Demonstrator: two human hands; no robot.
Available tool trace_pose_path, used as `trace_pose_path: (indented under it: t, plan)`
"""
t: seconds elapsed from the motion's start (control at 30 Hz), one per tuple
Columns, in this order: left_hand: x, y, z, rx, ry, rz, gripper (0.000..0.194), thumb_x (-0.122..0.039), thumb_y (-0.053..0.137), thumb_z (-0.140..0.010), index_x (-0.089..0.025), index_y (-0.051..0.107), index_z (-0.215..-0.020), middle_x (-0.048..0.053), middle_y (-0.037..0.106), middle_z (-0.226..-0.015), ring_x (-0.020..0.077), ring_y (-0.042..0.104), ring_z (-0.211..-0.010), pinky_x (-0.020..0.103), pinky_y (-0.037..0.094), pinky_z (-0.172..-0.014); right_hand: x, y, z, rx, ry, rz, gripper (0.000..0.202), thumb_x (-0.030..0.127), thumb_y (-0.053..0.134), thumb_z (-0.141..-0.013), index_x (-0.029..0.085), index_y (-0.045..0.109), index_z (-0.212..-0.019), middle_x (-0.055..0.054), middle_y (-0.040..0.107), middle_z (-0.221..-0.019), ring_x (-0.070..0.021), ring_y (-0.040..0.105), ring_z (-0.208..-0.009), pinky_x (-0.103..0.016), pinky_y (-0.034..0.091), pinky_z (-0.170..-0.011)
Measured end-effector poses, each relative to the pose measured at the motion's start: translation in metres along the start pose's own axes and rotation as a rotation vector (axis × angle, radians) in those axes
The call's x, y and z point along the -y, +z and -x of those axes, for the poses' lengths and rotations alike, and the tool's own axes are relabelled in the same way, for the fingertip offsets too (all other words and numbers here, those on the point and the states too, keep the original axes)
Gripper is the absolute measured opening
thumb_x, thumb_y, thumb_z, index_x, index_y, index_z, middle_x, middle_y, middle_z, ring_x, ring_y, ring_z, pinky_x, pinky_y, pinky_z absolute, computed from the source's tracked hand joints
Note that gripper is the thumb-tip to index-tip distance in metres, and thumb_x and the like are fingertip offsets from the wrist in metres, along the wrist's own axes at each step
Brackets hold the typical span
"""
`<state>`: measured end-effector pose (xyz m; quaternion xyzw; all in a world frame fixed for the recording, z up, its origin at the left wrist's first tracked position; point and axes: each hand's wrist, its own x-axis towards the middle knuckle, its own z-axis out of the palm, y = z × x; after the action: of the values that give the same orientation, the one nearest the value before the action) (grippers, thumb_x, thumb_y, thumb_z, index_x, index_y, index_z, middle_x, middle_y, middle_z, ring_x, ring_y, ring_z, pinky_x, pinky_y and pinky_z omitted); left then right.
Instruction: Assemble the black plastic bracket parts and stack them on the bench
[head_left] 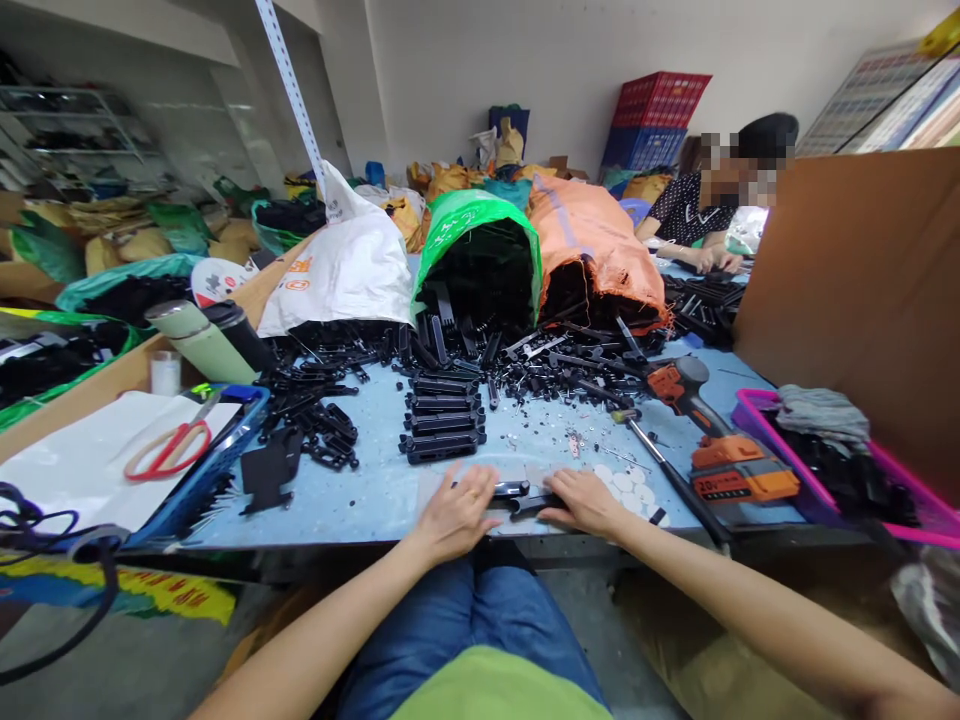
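At the front edge of the blue table (pixel 375 500), my left hand (pixel 457 512) is closed around the left end of a black part (pixel 511 489). My right hand (pixel 585 502) has its fingers closed on the right end of a second black part (pixel 534 505), which lies against the first. The undersides of both parts are hidden by my fingers. Just beyond my left hand lies a row of several black bars (pixel 444 420), side by side. White round discs (pixel 626 490) lie to the right of my right hand.
An orange cordless drill (pixel 739 465), a hammer (pixel 679 480) and a pink tray (pixel 817 500) stand right. Left are a blue basket (pixel 255 410), red scissors (pixel 176 450) and bottles. Open sacks (pixel 480 215) spill black parts behind. A person (pixel 694 210) works at the back right.
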<state>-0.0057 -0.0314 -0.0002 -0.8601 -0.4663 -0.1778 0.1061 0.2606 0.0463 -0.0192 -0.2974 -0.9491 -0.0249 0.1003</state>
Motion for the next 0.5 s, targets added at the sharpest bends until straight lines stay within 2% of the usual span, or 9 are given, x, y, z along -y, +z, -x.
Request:
trace_pose_path:
  t: [0.03,0.1,0.17,0.2,0.3,0.37,0.43,0.5]
  plan:
    - [-0.001,0.004,-0.009,0.075,0.035,0.039,0.046,-0.044,0.043,-0.088,-0.011,0.05,-0.12,0.015,0.057,-0.114,0.0249,0.051,-0.104,0.039,0.037,-0.086,0.001,0.001,-0.001,0.007,0.015,0.026,0.051,0.06,0.041,-0.084,0.014,0.062,-0.086,-0.009,0.06,-0.075,-0.0194,0.055,-0.071,-0.028,0.037,-0.061]
    - [-0.001,0.008,-0.025,0.18,-0.03,0.094,0.041,-0.043,0.038,-0.09,-0.012,0.059,-0.104,0.012,0.064,-0.094,0.0223,0.057,-0.087,0.033,0.042,-0.073,0.004,-0.003,-0.005,-0.003,0.025,0.032,0.054,0.061,0.036,-0.085,0.014,0.059,-0.07,-0.008,0.057,-0.066,-0.0168,0.053,-0.063,-0.026,0.033,-0.056]
    - [0.001,0.003,-0.033,0.19,-0.16,0.154,0.047,-0.044,0.029,-0.092,-0.013,0.063,-0.08,0.011,0.064,-0.076,0.0208,0.058,-0.072,0.031,0.041,-0.063,0.011,-0.018,-0.011,-0.04,-0.007,-0.06,0.058,0.062,0.03,-0.087,0.015,0.056,-0.064,-0.006,0.055,-0.061,-0.0145,0.05,-0.058,-0.026,0.029,-0.053]
    - [0.0,-0.004,-0.034,0.159,-0.19,0.218,0.053,-0.044,0.024,-0.093,-0.014,0.061,-0.071,0.01,0.063,-0.069,0.0197,0.058,-0.067,0.03,0.041,-0.06,0.016,-0.03,-0.014,-0.059,-0.047,-0.149,0.059,0.061,0.027,-0.088,0.015,0.054,-0.063,-0.005,0.054,-0.059,-0.0137,0.048,-0.055,-0.026,0.028,-0.052]
    - [-0.012,-0.039,-0.024,-0.018,-0.19,0.58,0.061,-0.042,0.01,-0.094,-0.016,0.055,-0.061,0.005,0.056,-0.056,0.014,0.053,-0.055,0.026,0.038,-0.054,0.041,-0.07,-0.02,-0.121,-0.209,-0.545,0.061,0.058,0.015,-0.091,0.017,0.049,-0.061,-0.002,0.048,-0.052,-0.0124,0.045,-0.05,-0.026,0.028,-0.05]
    - [-0.03,-0.064,-0.015,-0.158,-0.236,0.825,0.061,-0.041,0.008,-0.094,-0.017,0.052,-0.06,0.002,0.051,-0.052,0.0116,0.05,-0.051,0.024,0.037,-0.052,0.064,-0.083,-0.022,-0.178,-0.26,-0.801,0.059,0.055,0.011,-0.092,0.019,0.047,-0.063,-0.001,0.045,-0.05,-0.0126,0.045,-0.048,-0.026,0.032,-0.05]
    - [-0.051,-0.079,-0.008,-0.316,-0.291,0.95,0.061,-0.044,0.008,-0.093,-0.019,0.051,-0.059,0.002,0.049,-0.05,0.0121,0.049,-0.049,0.025,0.038,-0.051,0.09,-0.073,-0.028,-0.282,-0.184,-0.902,0.059,0.054,0.006,-0.09,0.02,0.05,-0.073,-0.003,0.048,-0.055,-0.0159,0.049,-0.053,-0.029,0.038,-0.053]
    - [-0.069,-0.081,-0.004,-0.465,-0.345,0.978,0.06,-0.047,0.008,-0.092,-0.02,0.054,-0.064,0.004,0.053,-0.055,0.0145,0.052,-0.053,0.028,0.042,-0.053,0.112,-0.044,-0.041,-0.348,-0.081,-0.74,0.056,0.05,0.003,-0.089,0.023,0.053,-0.093,-0.01,0.057,-0.073,-0.0235,0.056,-0.072,-0.036,0.044,-0.061]
